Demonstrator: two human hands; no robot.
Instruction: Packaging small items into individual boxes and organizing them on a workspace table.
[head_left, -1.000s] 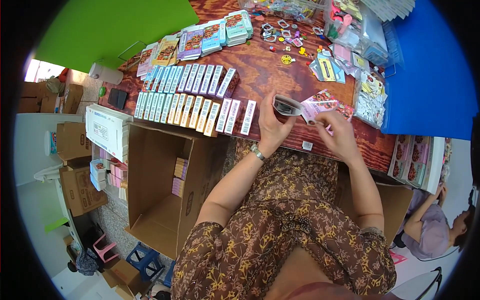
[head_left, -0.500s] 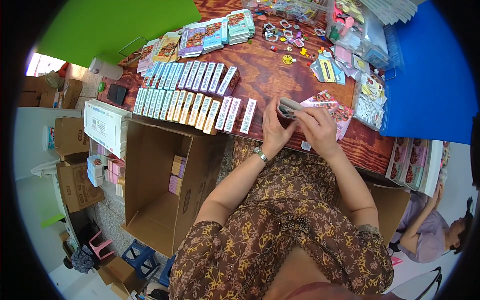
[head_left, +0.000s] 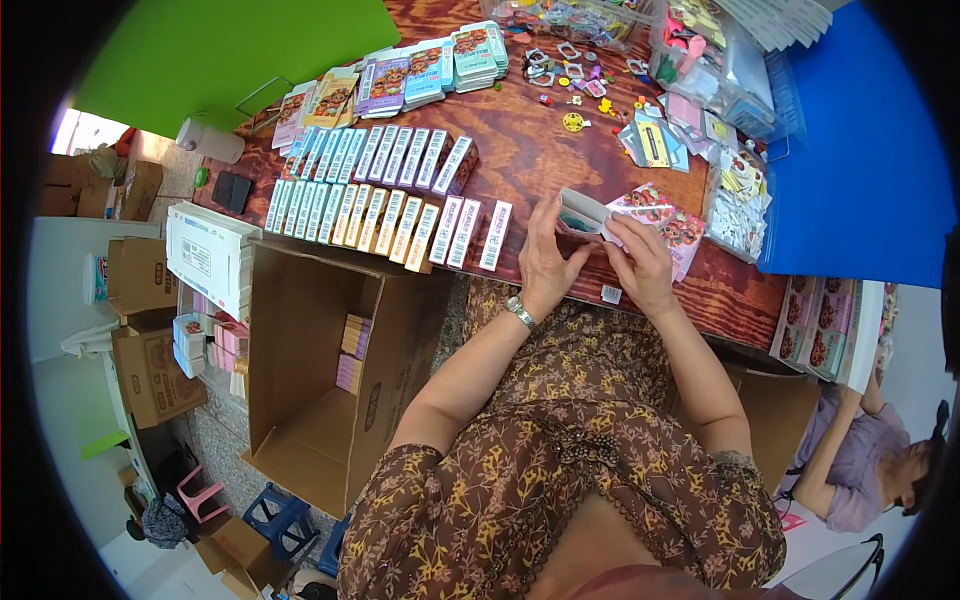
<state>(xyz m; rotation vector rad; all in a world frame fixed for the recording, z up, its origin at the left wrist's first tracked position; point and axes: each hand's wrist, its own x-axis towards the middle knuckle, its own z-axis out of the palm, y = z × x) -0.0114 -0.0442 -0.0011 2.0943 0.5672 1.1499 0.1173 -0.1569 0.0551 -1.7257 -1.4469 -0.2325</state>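
Between my hands, at the table's near edge, is a small open carton (head_left: 583,204) with its flap up and something dark green inside. My left hand (head_left: 546,268) wraps round its left side. The fingers of my right hand (head_left: 642,265) pinch the carton's right edge by the flap. Pink printed flat cards (head_left: 684,234) lie just beyond my right hand. To the left stand rows of small filled boxes in purple (head_left: 455,165), orange (head_left: 422,237), pink (head_left: 495,236) and green, with their barcoded sides up.
Stacks of flattened cartons (head_left: 478,55) lie at the back left. Loose small trinkets (head_left: 573,122), paper cards (head_left: 652,142) and plastic bins (head_left: 740,215) fill the back right. A large open cardboard box (head_left: 300,400) stands below the table's left. Another person (head_left: 850,460) sits at the right.
The carton's flap stands more upright and its opening shows more. My right fingers have shifted from over the opening to its right edge.
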